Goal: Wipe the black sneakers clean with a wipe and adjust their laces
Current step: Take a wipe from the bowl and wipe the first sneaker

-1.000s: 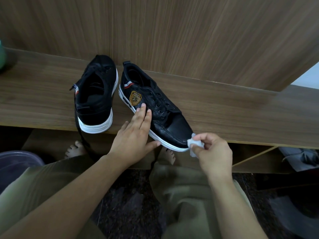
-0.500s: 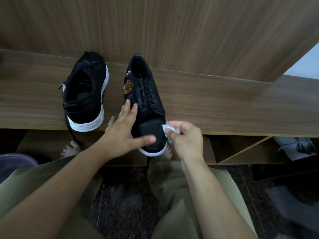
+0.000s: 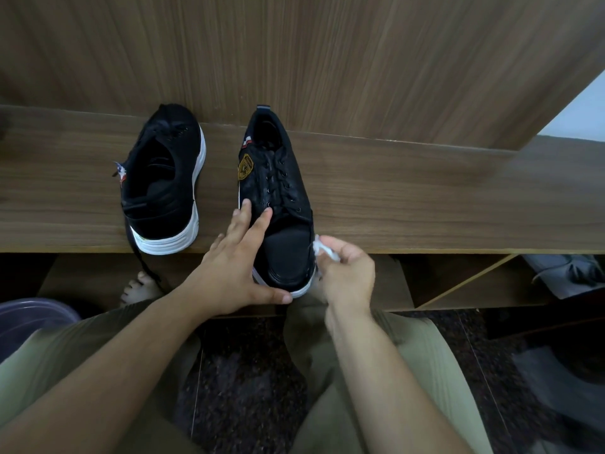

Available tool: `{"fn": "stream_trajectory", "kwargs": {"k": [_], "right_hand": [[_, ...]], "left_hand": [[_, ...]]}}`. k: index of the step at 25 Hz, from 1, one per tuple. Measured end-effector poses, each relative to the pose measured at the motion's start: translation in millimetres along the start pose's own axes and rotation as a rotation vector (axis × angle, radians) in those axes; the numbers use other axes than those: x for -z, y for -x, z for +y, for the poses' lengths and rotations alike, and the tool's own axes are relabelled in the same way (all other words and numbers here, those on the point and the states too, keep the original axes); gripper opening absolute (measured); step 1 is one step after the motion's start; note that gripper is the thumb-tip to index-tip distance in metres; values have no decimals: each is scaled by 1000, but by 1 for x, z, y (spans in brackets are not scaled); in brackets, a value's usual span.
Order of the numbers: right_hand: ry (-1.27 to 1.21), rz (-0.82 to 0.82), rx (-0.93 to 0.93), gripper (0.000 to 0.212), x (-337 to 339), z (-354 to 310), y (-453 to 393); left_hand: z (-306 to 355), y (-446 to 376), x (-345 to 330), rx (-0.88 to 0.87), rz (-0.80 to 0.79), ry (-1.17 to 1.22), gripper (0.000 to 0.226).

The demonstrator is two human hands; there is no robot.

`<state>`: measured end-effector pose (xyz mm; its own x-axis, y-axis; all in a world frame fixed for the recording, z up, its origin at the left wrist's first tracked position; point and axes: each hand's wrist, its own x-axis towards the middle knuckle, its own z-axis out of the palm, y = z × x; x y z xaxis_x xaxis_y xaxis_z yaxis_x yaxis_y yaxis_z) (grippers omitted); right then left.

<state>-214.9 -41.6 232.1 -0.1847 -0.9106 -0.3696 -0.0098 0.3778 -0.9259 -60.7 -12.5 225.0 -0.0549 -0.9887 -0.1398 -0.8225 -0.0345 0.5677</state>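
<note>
Sneakers stand side by side on the wooden shelf (image 3: 425, 204), both black with white soles. Right-hand sneaker (image 3: 281, 204) points toward the person, its toe overhanging the shelf edge. Left hand (image 3: 235, 270) lies open along its left flank, fingers straight and resting by the lace eyelets, thumb stretched under the toe's sole rim. Right hand (image 3: 347, 273) has fingers curled, pinching a white wipe (image 3: 322, 249) that touches the toe's right side. Left-hand sneaker (image 3: 163, 188) sits apart from both hands, one lace (image 3: 144, 263) hanging over the edge.
</note>
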Motion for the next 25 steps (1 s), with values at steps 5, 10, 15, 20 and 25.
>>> {"fn": "stream_trajectory", "kwargs": {"k": [5,10,15,20,25], "right_hand": [[144,-170,-4,18,7,-18,-1],[282,-283,108,20,13,-18,11],[64,-89,110,20,15,-22,-11],[199,-12,328,22,-3,-10,-7],[334,-9,431,20,-16,-4,-7]], "left_hand": [[13,6,-9,104,101,-31,130],[20,5,-11,157,185,-62,129],[3,5,11,9,74,228,130],[-5,1,20,-57,50,145,122],[22,5,-2,70,268,-409,121]]}}
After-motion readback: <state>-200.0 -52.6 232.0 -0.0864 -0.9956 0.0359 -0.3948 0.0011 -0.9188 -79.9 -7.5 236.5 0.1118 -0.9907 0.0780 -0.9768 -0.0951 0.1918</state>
